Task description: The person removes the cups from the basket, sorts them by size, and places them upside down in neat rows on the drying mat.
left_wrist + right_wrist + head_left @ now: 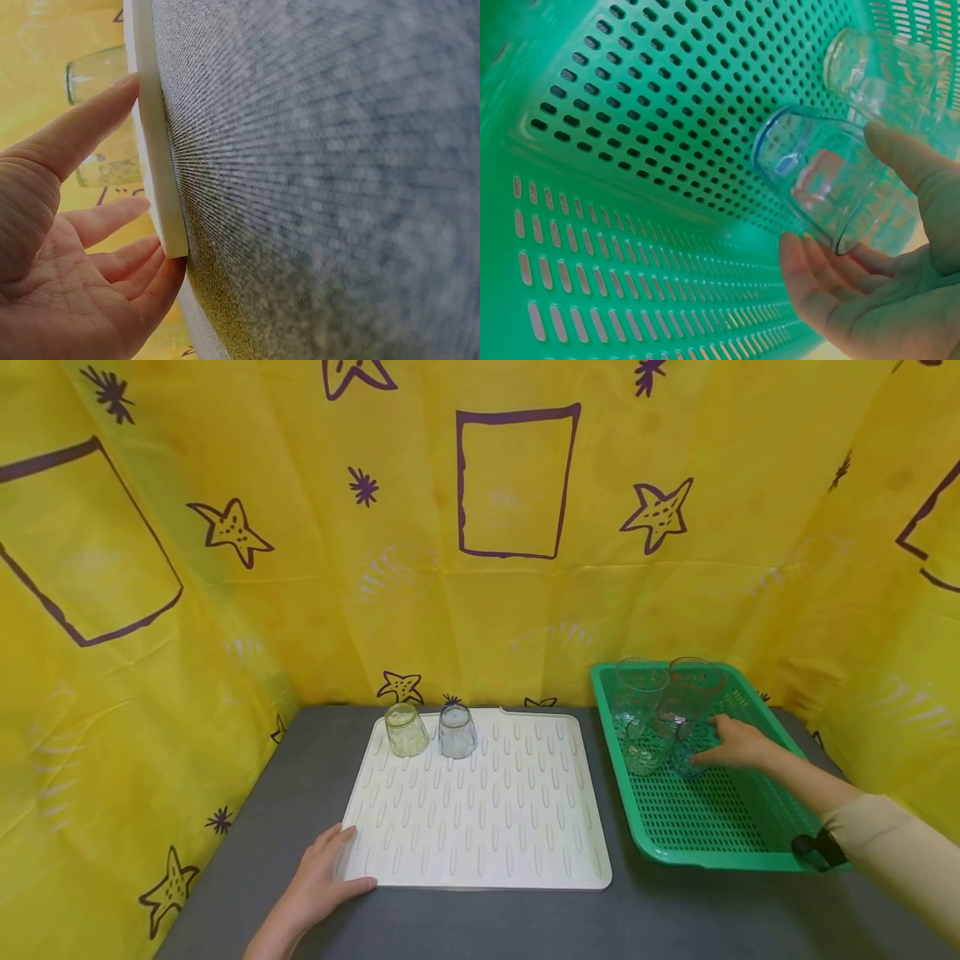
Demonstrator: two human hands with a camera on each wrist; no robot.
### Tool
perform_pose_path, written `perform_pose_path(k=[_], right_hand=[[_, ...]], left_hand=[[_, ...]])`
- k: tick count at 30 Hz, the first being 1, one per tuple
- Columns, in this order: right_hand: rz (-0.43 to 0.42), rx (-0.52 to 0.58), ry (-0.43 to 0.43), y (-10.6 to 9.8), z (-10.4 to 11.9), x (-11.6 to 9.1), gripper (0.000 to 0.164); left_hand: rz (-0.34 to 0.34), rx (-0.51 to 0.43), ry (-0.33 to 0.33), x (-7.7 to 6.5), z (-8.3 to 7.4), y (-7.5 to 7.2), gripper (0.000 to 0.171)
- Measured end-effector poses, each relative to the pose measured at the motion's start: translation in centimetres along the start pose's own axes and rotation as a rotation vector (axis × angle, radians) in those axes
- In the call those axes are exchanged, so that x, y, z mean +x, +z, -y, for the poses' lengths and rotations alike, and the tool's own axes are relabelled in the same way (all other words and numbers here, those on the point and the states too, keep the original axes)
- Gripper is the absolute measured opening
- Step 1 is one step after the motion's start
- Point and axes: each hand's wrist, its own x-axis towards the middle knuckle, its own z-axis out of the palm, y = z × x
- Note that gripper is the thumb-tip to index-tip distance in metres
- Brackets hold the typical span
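My left hand (315, 877) rests at the near left corner of a white ribbed drying mat (480, 827), thumb at its front edge and fingers along its left side. In the left wrist view those fingers are fairly straight against the mat's edge (154, 150). At the right, my right hand (738, 745) reaches into a green perforated basket (637, 827). It holds a bluish drinking glass (810, 172), thumb on one side and fingers on the other. Beside that glass stands a clear short glass (642, 758).
A yellow-green glass (407, 737) and a pale blue glass (457, 739) stand upside down at the mat's back left. Two taller glasses, one clear (637, 693) and one red-rimmed (693, 693), are at the basket's back. A yellow patterned curtain (420, 627) hangs behind the grey table (300, 777).
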Motion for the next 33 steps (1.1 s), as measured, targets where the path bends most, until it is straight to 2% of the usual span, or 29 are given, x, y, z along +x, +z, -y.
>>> perform_pose_path(k=[13,17,22,33], right_hand=[[-0.034,-0.015,0.007,-0.4,0.2,-1.1,0.089],[-0.060,-0.006,0.005,-0.3,0.3,-1.6,0.090],[-0.094,0.023,0.017,-0.1,0.3,-2.5,0.091],[-0.157,0.117,0.022,0.9,-0.1,-4.2,0.091]], left_hand=[[-0.023,0.000,0.033,-0.1,0.0,0.1,0.092],[-0.011,-0.001,0.022,-0.1,0.0,0.0,0.092],[0.006,-0.002,0.021,-0.1,-0.1,0.0,0.092],[-0.004,0.009,0.034,-0.1,0.1,0.0,0.092]])
